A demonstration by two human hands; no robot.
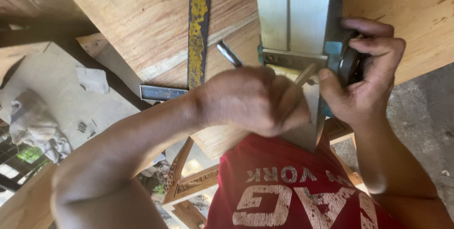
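A grey and teal power planer lies upside down on a plywood board, its flat sole facing up. My left hand is closed around a small metal tool at the planer's near end, by the blade drum; a metal shank sticks out beyond the fist. My right hand grips the planer's right side at a dark round part, fingers curled over it. The blade area is mostly hidden by my left hand.
A metal try square with a yellow-stained blade lies on the board to the left. Below, a crumpled white cloth and small screws lie on a grey surface. Carved wooden frame pieces stand under the board. Concrete floor lies at right.
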